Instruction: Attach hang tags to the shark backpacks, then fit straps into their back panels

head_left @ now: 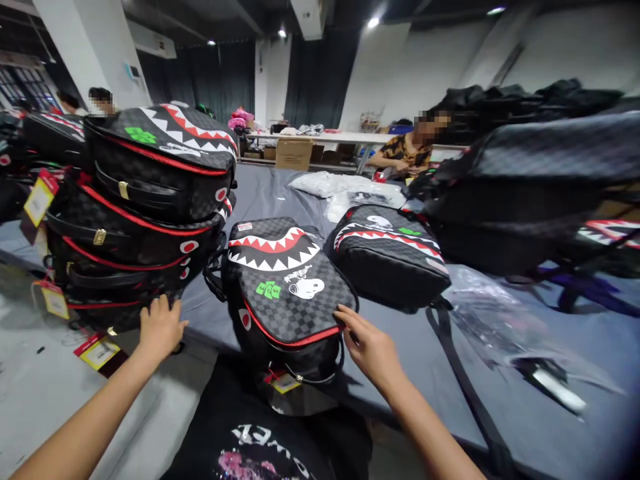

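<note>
A dark checkered backpack (310, 313) with a shark-mouth print, a white cartoon figure and a green patch lies face up at the table's front edge. My right hand (367, 343) is at its lower right rim, fingers bent over the red-trimmed edge. To the left stands a tall stack of similar backpacks (135, 267) with red piping and hanging yellow-and-red tags. My left hand (161, 327) is beside the bottom of that stack, fingers apart, with nothing visible in it. A second backpack (390, 257) lies just behind and to the right of the first.
The grey-covered table (395, 347) holds clear plastic bags (500, 320) at right and white packages (350, 190) behind. A large pile of dark bags (530, 193) stands at far right. A person (407, 150) in a patterned shirt sits across the table; others are at far left.
</note>
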A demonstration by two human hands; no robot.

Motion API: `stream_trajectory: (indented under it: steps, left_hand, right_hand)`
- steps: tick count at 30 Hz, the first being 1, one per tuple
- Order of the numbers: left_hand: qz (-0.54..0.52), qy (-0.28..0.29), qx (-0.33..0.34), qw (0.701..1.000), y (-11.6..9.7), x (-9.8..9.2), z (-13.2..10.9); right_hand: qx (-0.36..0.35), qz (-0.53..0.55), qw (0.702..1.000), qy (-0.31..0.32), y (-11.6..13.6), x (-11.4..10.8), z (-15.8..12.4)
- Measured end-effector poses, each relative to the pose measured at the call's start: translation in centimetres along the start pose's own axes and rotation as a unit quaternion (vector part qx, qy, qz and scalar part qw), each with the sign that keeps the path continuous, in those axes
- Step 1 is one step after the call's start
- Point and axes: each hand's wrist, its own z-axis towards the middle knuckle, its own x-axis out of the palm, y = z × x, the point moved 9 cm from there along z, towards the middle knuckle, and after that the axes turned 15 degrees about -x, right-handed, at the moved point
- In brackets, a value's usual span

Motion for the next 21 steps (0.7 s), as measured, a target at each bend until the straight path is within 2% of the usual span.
stream_trajectory:
  steps: [2,4,5,7,8,9,10,11,13,14,15,17,19,21]
  left_hand:
    - [-0.084,-0.095,0.064,0.990,-2.9,-4.4,-1.4]
    - [-0.177,-0.194,0.094,0.960,-5.0,-10.2,-1.2]
    - [-0.198,-0.246,0.091,0.945,-5.8,-13.4,-0.2]
    - [-0.202,-0.318,0.080,0.923,-7.6,-19.2,3.6]
    - [-0.192,-0.328,0.077,0.922,-8.8,-21.2,6.2]
    - [-0.174,-0.319,0.095,0.927,-10.2,-22.4,8.9]
    - [-0.157,-0.300,0.120,0.933,-11.6,-22.8,11.6]
    - [-0.139,-0.263,0.135,0.945,-12.8,-22.2,14.0]
    - [-0.077,-0.140,0.132,0.978,-14.2,-18.4,17.7]
    - [-0.049,-0.096,0.126,0.986,-14.4,-16.3,18.4]
    - [-0.034,-0.074,0.125,0.989,-14.4,-14.5,18.4]
    - [-0.052,-0.098,0.141,0.984,-14.3,-12.8,16.6]
    - [-0.135,-0.151,0.178,0.963,-14.2,-12.6,12.9]
    - [-0.261,-0.152,0.203,0.931,-13.9,-12.0,8.8]
  right_hand:
    - [0.079,0.055,0.995,-0.028,-2.0,-1.0,0.1]
    - [0.159,0.065,0.983,-0.060,-4.1,-1.9,0.2]
    - [0.179,0.052,0.981,-0.062,-4.6,-1.9,0.5]
    - [0.165,0.007,0.986,-0.025,-4.2,-1.1,1.6]
    - [0.147,-0.023,0.989,0.007,-3.6,-0.3,2.1]
    - [0.134,-0.052,0.989,0.039,-3.1,0.6,2.4]
    - [0.134,-0.079,0.986,0.061,-2.7,1.2,2.3]
    - [0.151,-0.099,0.981,0.070,-2.7,1.5,2.0]
    - [0.227,-0.101,0.967,0.060,-3.6,1.5,0.5]
    - [0.277,-0.072,0.957,0.052,-4.4,1.5,-0.5]
    - [0.327,-0.018,0.944,0.050,-5.2,1.9,-1.6]
    - [0.407,0.149,0.898,0.070,-6.3,3.7,-3.5]
    - [0.445,0.301,0.838,0.095,-6.5,5.6,-4.5]
    - [0.456,0.363,0.807,0.096,-7.0,6.4,-5.0]
